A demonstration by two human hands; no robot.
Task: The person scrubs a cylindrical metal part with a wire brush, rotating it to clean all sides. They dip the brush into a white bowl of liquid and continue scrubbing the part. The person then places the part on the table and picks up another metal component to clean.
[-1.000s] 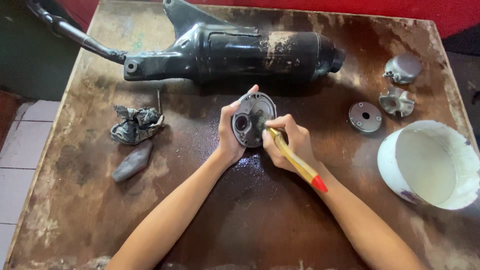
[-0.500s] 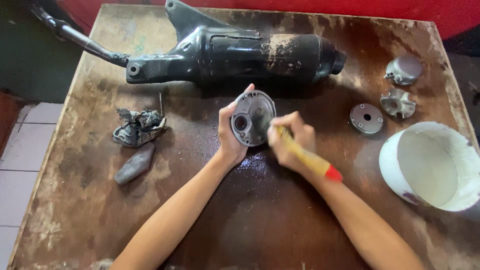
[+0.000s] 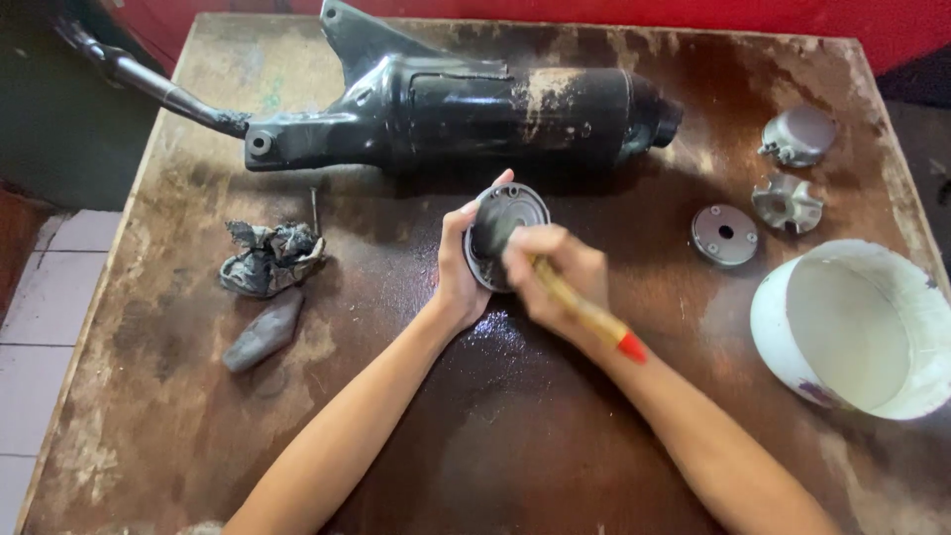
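Gripping a round grey metal disc from its 9 o'clock edge, the left hand props the part up on its rim near the middle of the brown, stained table. Thumb and fingers are curled around the edge, with one fingertip showing at the disc's 12 o'clock side. The right hand is closed around a brush with a yellow handle and a red tip; the handle points toward 4 o'clock, and the working end lies against the face of the disc, hidden behind the fingers. This hand is blurred, so the bristles cannot be made out.

At 12 o'clock from the hands, a long black engine housing lies across the far side of the table, its thin tube running off toward 10 o'clock. At 9 o'clock from the disc sits a crumpled dirty rag, and just beyond it toward 7 o'clock lies a small grey lump. At 3 o'clock from the disc rests a smaller flat metal disc with a centre hole. Near it toward 2 o'clock lie a finned metal piece and, farther off, a domed grey cap. A white bucket stands at 4 o'clock by the table's edge, tilted so that its inside shows.
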